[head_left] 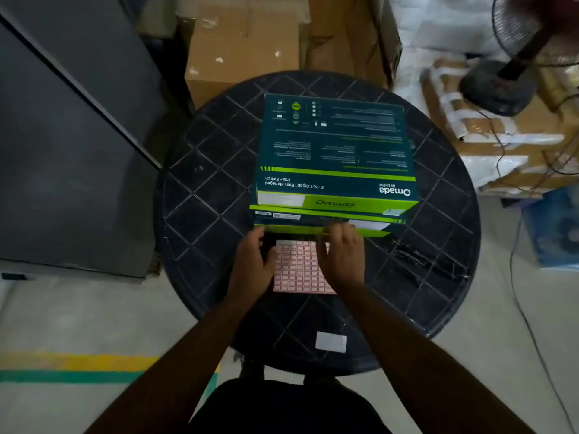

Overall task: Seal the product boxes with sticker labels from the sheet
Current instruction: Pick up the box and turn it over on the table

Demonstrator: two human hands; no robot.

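Hands meet over a sticker sheet (297, 270) lying near the viewer, just before stacked product boxes (333, 158). Left hand (252, 264) rests, fingers relaxed, on the sheet's left edge; right hand (340, 249) reaches its far edge, grip unclear.

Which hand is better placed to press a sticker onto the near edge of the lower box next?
Probably the right hand: its fingertips already reach the near edge of the stacked product boxes, above the sticker sheet. The left hand lies lower, beside the sheet's left edge.
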